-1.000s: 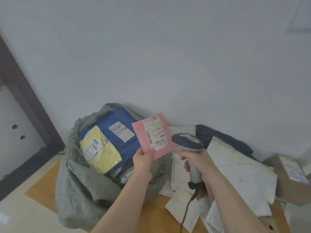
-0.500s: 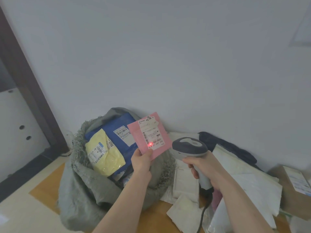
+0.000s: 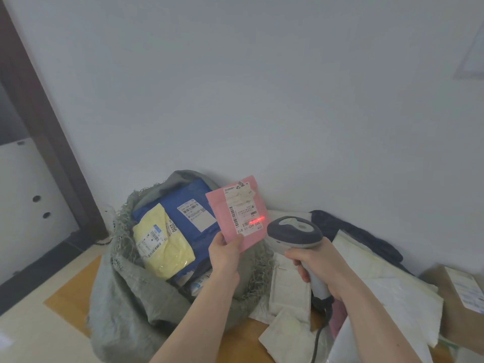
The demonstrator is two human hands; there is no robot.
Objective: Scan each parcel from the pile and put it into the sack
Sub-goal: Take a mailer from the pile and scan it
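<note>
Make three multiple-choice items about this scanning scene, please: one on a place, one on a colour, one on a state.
1. Where does the yellow parcel lie?
A. in the sack
B. on the cardboard box
C. in the right hand

2. What colour is the parcel in the left hand?
A. white
B. pink
C. green

3. What is the scanner doing?
A. lying on the floor
B. hanging by its cable
C. casting a red line on the label

Answers: 1 A, the yellow parcel rests inside the sack on a blue one. 2 B, the left hand pinches a pink parcel. 3 C, the scanner, gripped by the right hand, lights the label.
</note>
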